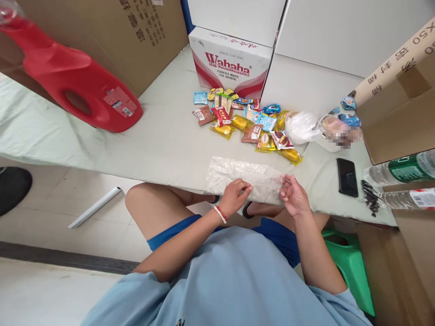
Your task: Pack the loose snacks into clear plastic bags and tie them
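A clear plastic bag (234,168) lies flat along the table's front edge, just before my body. My left hand (237,194), with a beaded bracelet at the wrist, rests on the bag's lower edge, its thumb and fingers pinched on the plastic. At the bag's right end, my right hand (292,195) is turned partly palm-up, the fingers curled and the thumb and forefinger closed on the bag's edge. Beyond the bag sits a loose pile of wrapped snacks (241,123) in yellow, brown, blue and red packets. The bag appears flat, with nothing visible inside.
A white plastic bag (302,127) sits right of the snacks. Further right are a black phone (347,177), keys (371,198) and water bottles (401,174). A Wahaha carton (231,63) stands behind; a red jug (78,81) is at left. A green stool (353,267) stands below.
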`<state>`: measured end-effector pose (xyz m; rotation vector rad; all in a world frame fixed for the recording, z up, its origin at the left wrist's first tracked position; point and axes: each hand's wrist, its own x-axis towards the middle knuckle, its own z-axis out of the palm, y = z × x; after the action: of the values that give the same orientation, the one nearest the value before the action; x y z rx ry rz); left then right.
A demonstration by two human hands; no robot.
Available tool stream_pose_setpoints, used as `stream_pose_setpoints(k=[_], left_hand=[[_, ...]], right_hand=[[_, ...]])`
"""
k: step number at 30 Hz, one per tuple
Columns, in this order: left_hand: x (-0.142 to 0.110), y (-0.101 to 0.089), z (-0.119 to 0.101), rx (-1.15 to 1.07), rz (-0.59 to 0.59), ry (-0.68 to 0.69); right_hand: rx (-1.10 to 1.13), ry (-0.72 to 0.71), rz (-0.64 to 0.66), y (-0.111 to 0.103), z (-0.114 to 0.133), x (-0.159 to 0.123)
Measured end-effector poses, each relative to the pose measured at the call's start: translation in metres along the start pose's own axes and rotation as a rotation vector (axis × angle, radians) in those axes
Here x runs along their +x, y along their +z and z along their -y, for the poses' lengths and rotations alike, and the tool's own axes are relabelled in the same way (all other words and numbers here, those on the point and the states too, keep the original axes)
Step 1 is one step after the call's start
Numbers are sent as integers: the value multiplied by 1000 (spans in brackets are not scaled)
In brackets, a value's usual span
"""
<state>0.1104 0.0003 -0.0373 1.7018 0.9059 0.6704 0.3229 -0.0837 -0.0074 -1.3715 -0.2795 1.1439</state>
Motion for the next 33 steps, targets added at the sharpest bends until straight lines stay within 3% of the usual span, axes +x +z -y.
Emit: stream_pose_setpoints(k=[5,9,12,15,18,20,23,26,31,33], left_hand=[[0,5,-5,-22,-46,-26],[1,-4,-16,-6,-119,-45],[4,-28,-28,-28,-205,-131],[9,-60,-38,-197,-195,-248],[19,-85,-38,-432,-148,-366],[31,-92,-31,-455,-196,-419],[52,-88,-13,-355,-373,-469],[66,-77,9,-312,-475,-473],[73,-72,33,-263,-539,-446],[75,-78,35,-225,-561,-439]], right_hand=[[-149,10,12,3,-20,-24],[-261,-27,33,9,-25,-22],[-281,-80,76,5,-5,-12],[-339,-107,178,-5,28,0],[-400,-115,263,-12,55,19],[-441,-89,291,-10,64,39],[-528,-91,180,4,60,70],[-580,-208,-2,22,46,84],[-785,-660,-246,42,15,54],[-881,-715,-234,45,2,39]])
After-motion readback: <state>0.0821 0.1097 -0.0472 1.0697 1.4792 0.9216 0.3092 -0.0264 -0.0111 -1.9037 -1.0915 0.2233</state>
